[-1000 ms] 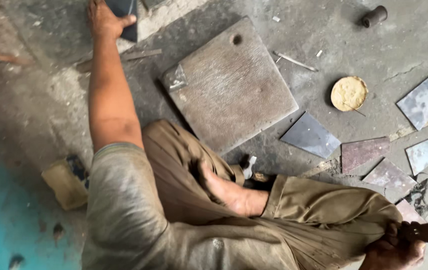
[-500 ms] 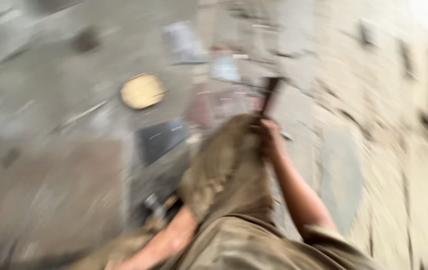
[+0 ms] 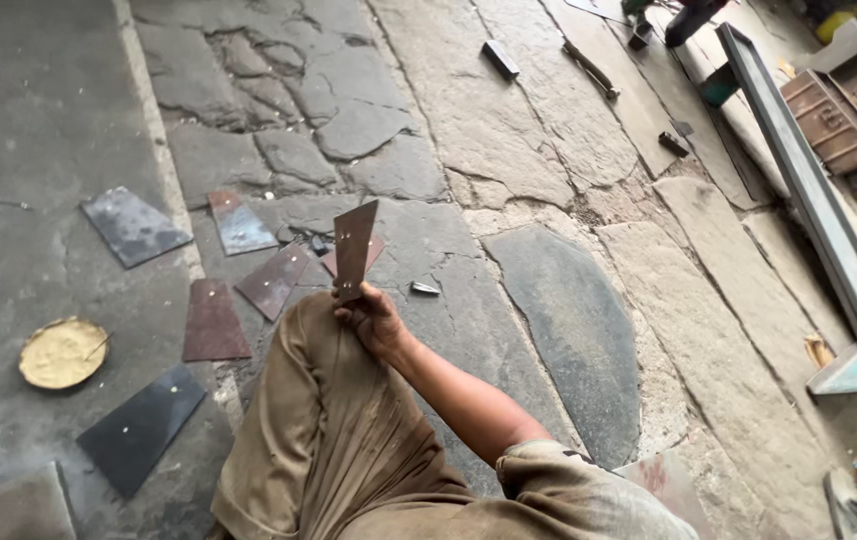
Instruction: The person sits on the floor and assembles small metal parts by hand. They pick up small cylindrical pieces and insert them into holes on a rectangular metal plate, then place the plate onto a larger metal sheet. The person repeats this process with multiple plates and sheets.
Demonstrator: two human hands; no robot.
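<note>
**Plate lifted, more on the floor**

Since a second ago, the view has swung rightward. Right hand [image 3: 374, 318] clasps a brown metal plate [image 3: 354, 250] upright above the knee; similar plates [image 3: 239, 222] lie beyond, unlifted. Left hand is out of sight.

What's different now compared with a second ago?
The view swung away from the big square slab. The right hand, earlier low by the knee gripping something dark, now holds a rusty metal plate upright above the knee. The left hand, earlier stretched out, is out of view. The round yellowish disc and flat plates still lie on the floor.
</note>
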